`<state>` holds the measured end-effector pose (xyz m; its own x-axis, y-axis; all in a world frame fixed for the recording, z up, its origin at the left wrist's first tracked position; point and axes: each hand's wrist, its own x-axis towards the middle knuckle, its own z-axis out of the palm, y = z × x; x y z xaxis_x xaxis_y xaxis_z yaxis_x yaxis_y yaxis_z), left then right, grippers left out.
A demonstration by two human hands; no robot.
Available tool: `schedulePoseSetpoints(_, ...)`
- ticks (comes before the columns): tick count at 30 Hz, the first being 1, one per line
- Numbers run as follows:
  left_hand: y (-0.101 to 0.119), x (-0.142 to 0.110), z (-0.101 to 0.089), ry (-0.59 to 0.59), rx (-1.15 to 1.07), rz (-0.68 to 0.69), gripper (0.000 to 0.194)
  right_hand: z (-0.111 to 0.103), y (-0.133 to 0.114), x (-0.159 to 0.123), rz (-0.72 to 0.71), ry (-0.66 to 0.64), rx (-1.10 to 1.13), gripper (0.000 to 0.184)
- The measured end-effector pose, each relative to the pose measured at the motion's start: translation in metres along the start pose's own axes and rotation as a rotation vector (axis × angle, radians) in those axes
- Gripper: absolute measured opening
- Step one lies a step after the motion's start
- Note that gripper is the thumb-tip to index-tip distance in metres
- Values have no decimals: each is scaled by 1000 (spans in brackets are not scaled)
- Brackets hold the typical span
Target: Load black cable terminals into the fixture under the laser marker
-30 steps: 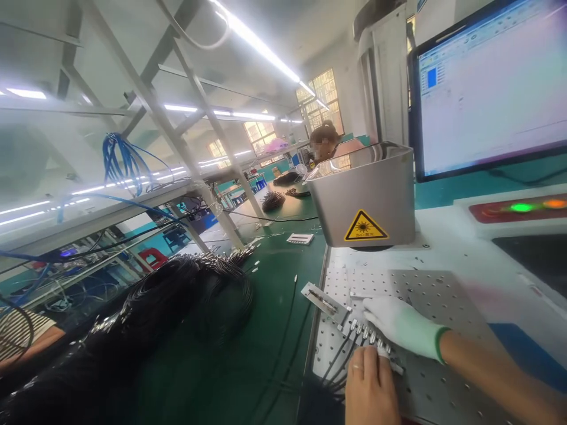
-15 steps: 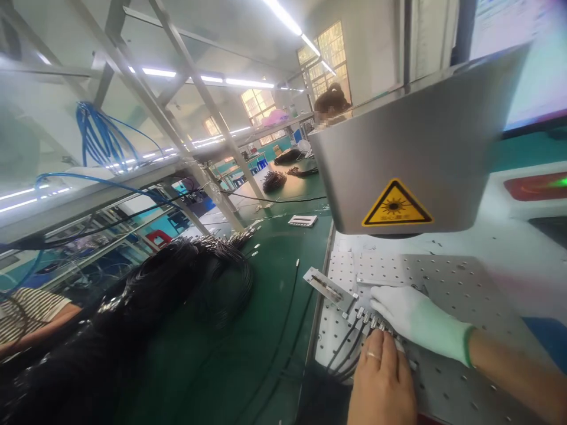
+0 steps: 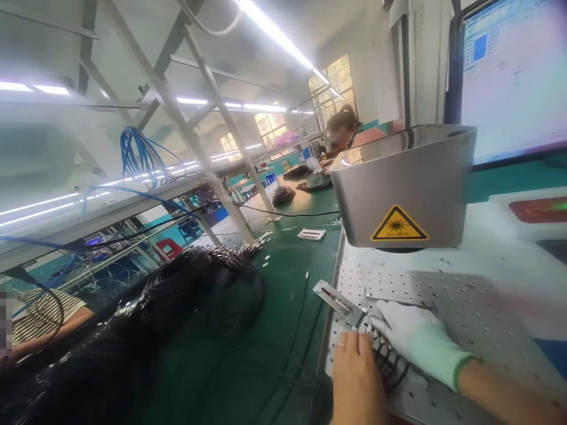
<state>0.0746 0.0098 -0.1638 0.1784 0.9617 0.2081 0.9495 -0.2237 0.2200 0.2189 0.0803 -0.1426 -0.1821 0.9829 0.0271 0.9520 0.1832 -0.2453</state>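
Note:
A row of black cables with silver metal plugs (image 3: 375, 334) lies on a perforated metal plate (image 3: 447, 319). My left hand (image 3: 358, 375), bare with a ring, is at the left end of this row. Its fingers are pressed together and bent over a cable plug, which they mostly hide. My right hand (image 3: 405, 327), in a white and green glove, rests along the far side of the plugs. Its fingers are closed together, and what lies under them is hidden. Just beyond the left fingertips is a flat metal piece with a slot (image 3: 340, 302).
Above the plate hangs a grey metal housing (image 3: 403, 200) with a yellow laser warning sign. Bundled black cables (image 3: 177, 295) cover the left of the green bench (image 3: 283, 330). A slotted white block (image 3: 311, 235) lies farther back. A monitor (image 3: 514, 82) stands right; co-workers sit left and behind.
My left hand has shifted left along the row, uncovering plugs and cables on its right. My right hand stays by the plugs. The camera view has tilted up slightly.

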Motion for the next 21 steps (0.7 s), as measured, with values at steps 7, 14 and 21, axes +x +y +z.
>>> schedulePoseSetpoints(7, -11, 12, 1, -125, 268, 63, 22, 5, -2, 4, 5, -52, -29, 27)
schedulePoseSetpoints(14, -1, 18, -2, -331, 325, 26, 39, 8, -4, 10, 0, -110, -46, 21)
schedulePoseSetpoints(21, 12, 15, -13, -435, 375, 30, 49, 29, 1, 14, -15, -166, -36, 37)
